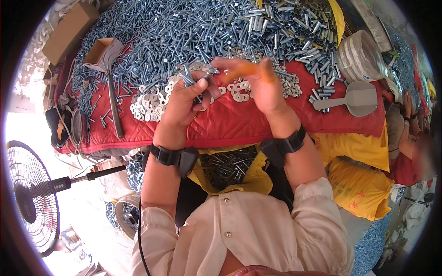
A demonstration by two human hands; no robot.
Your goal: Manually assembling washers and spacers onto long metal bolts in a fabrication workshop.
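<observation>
My left hand point(184, 99) is closed around several blue-silver bolts point(188, 78), their ends sticking out past the thumb and fingers. Just to its right, my right hand point(267, 89) has its fingers stretched toward the bolt ends, with the thumb apart; motion blurs them. Something orange covers part of these fingers, and I see nothing held there. Flat silver washers point(148, 104) lie beside my left hand, and more washers point(237, 90) sit between the hands on the red quilted cloth point(212, 129). Small nuts point(289, 84) are heaped right of my right hand.
Loose bolts point(138, 50) cover the far table, with metal sleeves point(317, 69) at right. A grey scoop point(361, 99), white bucket point(359, 57), long-handled metal tool point(113, 101) and cardboard box point(71, 32) surround them. A yellow bag point(262, 172) holds finished-looking bolts; a fan point(32, 198) stands left. Another person point(412, 156) sits right.
</observation>
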